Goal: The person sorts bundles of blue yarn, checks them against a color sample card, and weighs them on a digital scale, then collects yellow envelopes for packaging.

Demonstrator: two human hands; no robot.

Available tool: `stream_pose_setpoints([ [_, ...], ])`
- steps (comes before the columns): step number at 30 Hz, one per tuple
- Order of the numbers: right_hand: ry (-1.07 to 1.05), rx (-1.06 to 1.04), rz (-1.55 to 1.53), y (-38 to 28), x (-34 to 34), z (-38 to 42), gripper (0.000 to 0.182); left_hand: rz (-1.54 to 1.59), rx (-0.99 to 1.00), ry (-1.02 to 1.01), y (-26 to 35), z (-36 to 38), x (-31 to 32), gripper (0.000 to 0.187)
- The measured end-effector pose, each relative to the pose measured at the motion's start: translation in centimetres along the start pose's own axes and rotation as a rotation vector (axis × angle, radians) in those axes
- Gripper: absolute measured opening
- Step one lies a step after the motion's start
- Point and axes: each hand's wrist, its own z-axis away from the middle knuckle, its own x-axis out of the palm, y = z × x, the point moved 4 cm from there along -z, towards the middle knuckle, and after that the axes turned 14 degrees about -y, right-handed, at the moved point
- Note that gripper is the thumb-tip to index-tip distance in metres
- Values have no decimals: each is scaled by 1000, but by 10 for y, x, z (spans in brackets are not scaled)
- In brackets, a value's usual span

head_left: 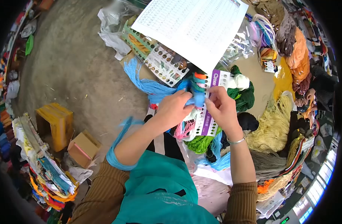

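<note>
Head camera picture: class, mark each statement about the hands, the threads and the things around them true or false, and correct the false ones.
1. Both hands meet at a card with a purple strip. True.
2. The left hand pinches blue thread. True.
3. A loop of blue thread hangs over the right forearm. False: the loop hangs over the left forearm.
4. The right hand has a bracelet at its wrist. True.
5. The printed sheet lies under the yellow stool. False: it lies above the hands; the yellow stool stands apart, on the floor.
</note>
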Motion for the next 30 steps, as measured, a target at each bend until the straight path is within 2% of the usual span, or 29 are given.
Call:
stream_pose_setpoints([
  [2, 52, -168, 186, -15, 4, -3, 22, 24, 67, -18, 1, 4, -4, 25],
  [4, 88, -346, 262, -2, 8, -19, 22, 35, 37, 8, -13, -9, -2, 23],
  [6, 44, -292, 316, 4, 8, -13, 24, 217, 51, 44, -15, -9, 9, 23],
  [8, 86, -370, 455, 2, 10, -9, 24, 226, 39, 32, -16, -6, 14, 24],
  [9, 82, -329, 434, 1, 10, -9, 25, 225, 28, 30, -13, -4, 12, 25],
  [13, 111, -313, 433, 0, 12, -12, 25, 198, 8, 47, -1, -1, 5, 24],
  [15, 101, -269, 476, -1, 15, -14, 26, 34, 90, 81, 5, 0, 5, 24],
  [17, 98, -271, 506, -1, 16, -14, 27, 16, 141, 90, 10, 1, 5, 22],
  [19, 120, -254, 466, 2, 15, -13, 25, 2, 191, 100, 11, 1, 5, 20],
  [20, 119, -251, 466, 5, 15, -12, 25, 209, 213, 88, 4, 0, 5, 18],
  [21, 95, -224, 313, 12, 12, -12, 23, 416, 232, 77, -4, -1, 4, 16],
  [22, 71, -200, 157, 18, 11, -13, 21, 584, 130, 32, -18, -3, 5, 11],
  [24, 67, -273, 125, 19, 7, -13, 19, 557, 108, -29, -34, -7, 9, 11],
  [26, 4, -261, -70, 20, 3, -14, 20, 538, 68, -146, -38, -8, 19, 11],
  [27, -16, -260, -138, 19, 1, -14, 21, 540, 67, -145, -37, -10, 21, 11],
  [29, -39, -259, -238, 24, 3, -13, 21, 332, 229, -84, -28, -14, 20, 11],
  [30, -57, -259, -334, 28, 3, -13, 21, 376, 196, -107, -27, -16, 22, 12],
])
